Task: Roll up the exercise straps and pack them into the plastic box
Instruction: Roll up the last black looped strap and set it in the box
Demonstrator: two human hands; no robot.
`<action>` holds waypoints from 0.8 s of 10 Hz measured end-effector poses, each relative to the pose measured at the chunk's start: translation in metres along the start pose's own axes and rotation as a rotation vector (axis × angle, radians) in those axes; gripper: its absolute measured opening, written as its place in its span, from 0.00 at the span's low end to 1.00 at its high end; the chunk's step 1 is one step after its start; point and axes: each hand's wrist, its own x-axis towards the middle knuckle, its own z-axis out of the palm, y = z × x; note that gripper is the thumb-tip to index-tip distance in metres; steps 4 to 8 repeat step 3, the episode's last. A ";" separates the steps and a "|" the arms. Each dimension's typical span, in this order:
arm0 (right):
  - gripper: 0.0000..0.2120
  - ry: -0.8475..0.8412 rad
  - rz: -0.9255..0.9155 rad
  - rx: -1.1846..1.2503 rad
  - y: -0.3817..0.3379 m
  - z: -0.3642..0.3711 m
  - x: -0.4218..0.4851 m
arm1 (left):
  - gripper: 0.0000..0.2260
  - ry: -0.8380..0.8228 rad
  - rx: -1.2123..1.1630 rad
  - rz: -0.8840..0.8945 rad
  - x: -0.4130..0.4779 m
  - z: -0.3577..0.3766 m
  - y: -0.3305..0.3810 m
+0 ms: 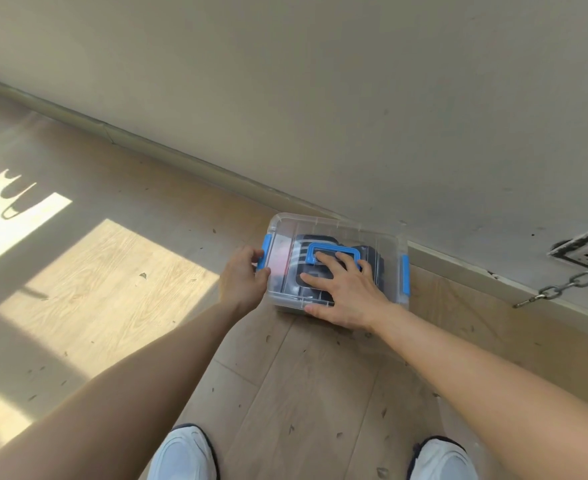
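Right hand (346, 294) flat on the lid (382, 244) of the plastic box (285, 304), released, fingers straight and spread, holding nothing. Fingertips across the near bar of the blue handle (334, 247), thumb out along the lid's near edge. Left hand (242, 280) at the box's left end, fingers curled round the blue clip (265, 252) there, thumb against the near corner. Both bare forearms reaching in from the lower corners of the frame.

Box just right of the frame's centre, lid on, standing on the wood floor (303, 393) just beside the skirting board (199, 167). Seen through the clear lid: exercise straps (297, 252), black with pale grey bands, packed inside under the handle; impossible to tell how tightly rolled. Something pinkish inside at the left end, too blurred to name. Second clip (405, 275), also blue, on the box's right end, apart from both hands.

Farther out, a pale scuffed wall (320, 81) across the upper frame, with a wall socket (587, 251) at the right edge and a metal chain (569, 284) hanging just below it. Bright patches of sunlight (105, 282) on the floor at the left, small dark specks scattered over the boards. Two white shoes (185, 455) at the bottom edge, toes toward the box.
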 end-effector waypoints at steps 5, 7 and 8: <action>0.33 -0.014 -0.041 0.130 0.004 -0.011 -0.007 | 0.17 -0.032 0.131 0.031 0.000 -0.008 0.004; 0.33 -0.014 -0.041 0.130 0.004 -0.011 -0.007 | 0.17 -0.032 0.131 0.031 0.000 -0.008 0.004; 0.33 -0.014 -0.041 0.130 0.004 -0.011 -0.007 | 0.17 -0.032 0.131 0.031 0.000 -0.008 0.004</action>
